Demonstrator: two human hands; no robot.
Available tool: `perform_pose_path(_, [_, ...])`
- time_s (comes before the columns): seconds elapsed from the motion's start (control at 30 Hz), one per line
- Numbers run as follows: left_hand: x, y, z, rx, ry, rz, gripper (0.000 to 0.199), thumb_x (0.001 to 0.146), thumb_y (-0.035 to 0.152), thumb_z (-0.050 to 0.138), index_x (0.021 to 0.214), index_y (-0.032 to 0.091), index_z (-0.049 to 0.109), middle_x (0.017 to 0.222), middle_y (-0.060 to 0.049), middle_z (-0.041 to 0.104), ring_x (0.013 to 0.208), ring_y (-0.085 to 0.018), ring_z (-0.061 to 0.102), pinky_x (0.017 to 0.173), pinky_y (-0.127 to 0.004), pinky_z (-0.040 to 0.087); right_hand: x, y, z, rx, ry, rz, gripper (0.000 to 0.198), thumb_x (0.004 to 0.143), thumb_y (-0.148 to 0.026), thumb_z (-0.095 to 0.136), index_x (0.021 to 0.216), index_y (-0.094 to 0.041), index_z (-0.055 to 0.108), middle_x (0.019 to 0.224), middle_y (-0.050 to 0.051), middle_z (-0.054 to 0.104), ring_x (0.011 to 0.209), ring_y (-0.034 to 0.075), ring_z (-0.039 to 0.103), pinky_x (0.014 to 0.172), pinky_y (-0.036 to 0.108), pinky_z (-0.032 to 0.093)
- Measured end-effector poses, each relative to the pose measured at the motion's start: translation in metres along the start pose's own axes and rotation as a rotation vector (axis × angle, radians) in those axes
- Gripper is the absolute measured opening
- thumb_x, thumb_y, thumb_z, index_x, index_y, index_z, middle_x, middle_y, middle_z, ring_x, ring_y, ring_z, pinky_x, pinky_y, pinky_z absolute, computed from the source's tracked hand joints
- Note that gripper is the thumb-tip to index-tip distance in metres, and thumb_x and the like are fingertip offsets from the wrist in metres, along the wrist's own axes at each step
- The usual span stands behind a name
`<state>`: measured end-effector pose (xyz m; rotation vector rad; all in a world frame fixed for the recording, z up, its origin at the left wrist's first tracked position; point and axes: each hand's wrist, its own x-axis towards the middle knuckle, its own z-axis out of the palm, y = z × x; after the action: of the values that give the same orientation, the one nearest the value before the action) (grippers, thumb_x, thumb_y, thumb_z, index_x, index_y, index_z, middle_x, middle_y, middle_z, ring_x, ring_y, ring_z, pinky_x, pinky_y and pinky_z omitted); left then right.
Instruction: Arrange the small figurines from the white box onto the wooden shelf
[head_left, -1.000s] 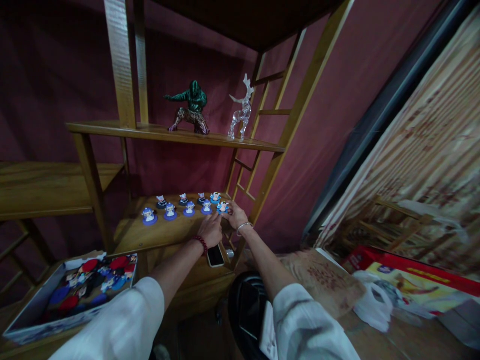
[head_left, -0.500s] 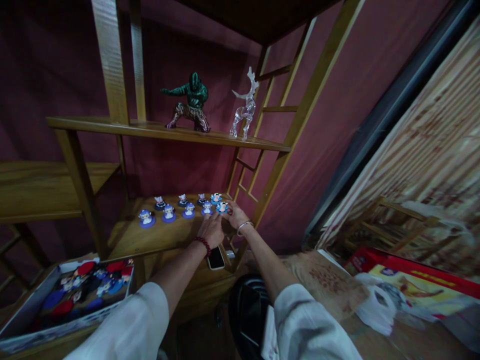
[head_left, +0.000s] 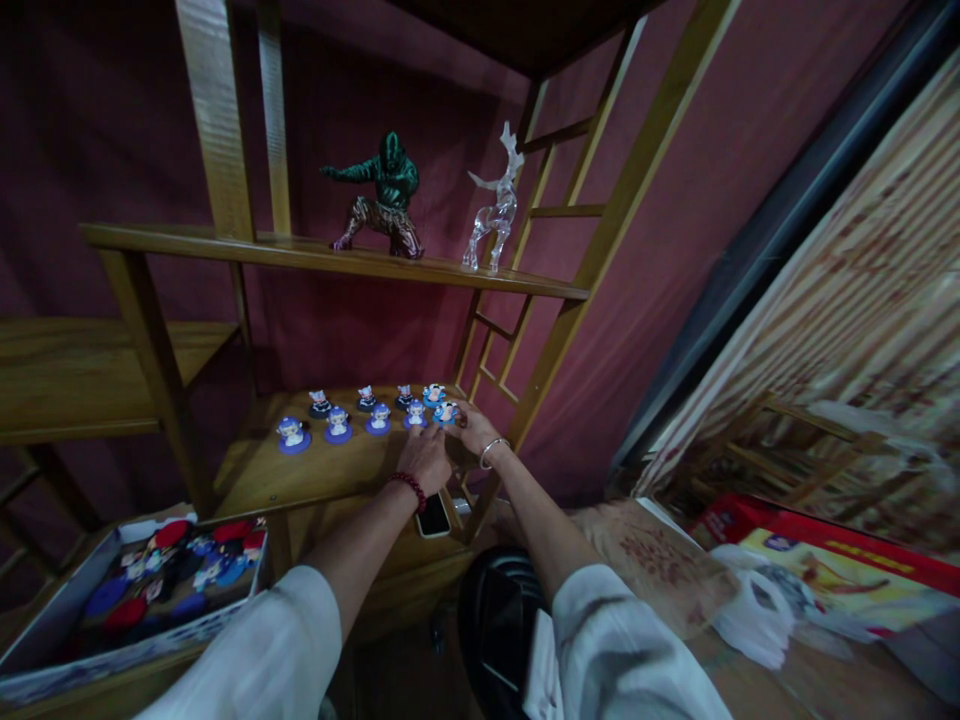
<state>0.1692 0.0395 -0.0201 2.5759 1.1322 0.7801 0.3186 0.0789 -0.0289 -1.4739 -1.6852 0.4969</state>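
Note:
On the lower shelf [head_left: 330,478], small figurines stand in two rows. A blue-and-white figurine [head_left: 445,412] is at the right end of the front row, with my right hand [head_left: 475,432] closed at its right side. My left hand [head_left: 426,458] lies just in front, its fingers stretched toward this figurine and the purple-based one [head_left: 415,414] beside it. Further left are purple-based figurines [head_left: 379,418] in front and dark-based ones [head_left: 366,398] behind. Another blue figurine [head_left: 433,395] stands behind the front blue one. The fingertips are partly hidden.
A box [head_left: 187,632] of more figurines sits at lower left. A phone [head_left: 433,517] lies below the shelf. On the upper shelf stand a green gorilla-like statue [head_left: 390,190] and a clear deer [head_left: 495,210]. A black stool [head_left: 499,620] and a red-yellow box [head_left: 840,570] are at right.
My view has shifted slightly. Both hands stay at the right end of the front row, and the figurines stand as before.

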Motion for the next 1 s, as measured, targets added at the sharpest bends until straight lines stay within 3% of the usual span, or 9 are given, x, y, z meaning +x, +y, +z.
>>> perform_pose_path(0.37, [-0.003, 0.004, -0.006, 0.013, -0.016, -0.020, 0.037, 0.072, 0.011, 0.036, 0.104, 0.008, 0.054, 0.114, -0.013, 0.052, 0.105, -0.022, 0.042, 0.093, -0.034, 0.026, 0.000, -0.001, -0.001, -0.064, 0.010, -0.032, 0.049, 0.064, -0.016, 0.058, 0.111, -0.020, 0.049, 0.093, 0.002, 0.061, 0.083, 0.014, 0.056, 0.078, 0.030, 0.045])
perform_pose_path(0.63, [-0.005, 0.005, -0.006, -0.031, 0.032, -0.059, 0.033, 0.072, 0.012, 0.036, 0.096, 0.006, 0.058, 0.111, -0.016, 0.053, 0.102, -0.026, 0.041, 0.090, -0.036, 0.030, 0.014, 0.004, -0.006, 0.031, -0.051, 0.012, 0.041, 0.061, -0.015, 0.057, 0.102, -0.021, 0.056, 0.099, 0.000, 0.061, 0.090, 0.016, 0.056, 0.084, 0.031, 0.042])
perform_pose_path(1.0, [-0.004, 0.004, -0.001, -0.012, 0.082, -0.035, 0.031, 0.072, 0.013, 0.037, 0.093, 0.006, 0.059, 0.110, -0.016, 0.053, 0.103, -0.026, 0.041, 0.091, -0.035, 0.030, 0.021, 0.011, -0.005, -0.016, -0.032, 0.023, 0.037, 0.063, -0.019, 0.057, 0.100, -0.022, 0.058, 0.096, -0.001, 0.062, 0.089, 0.017, 0.056, 0.084, 0.033, 0.042])
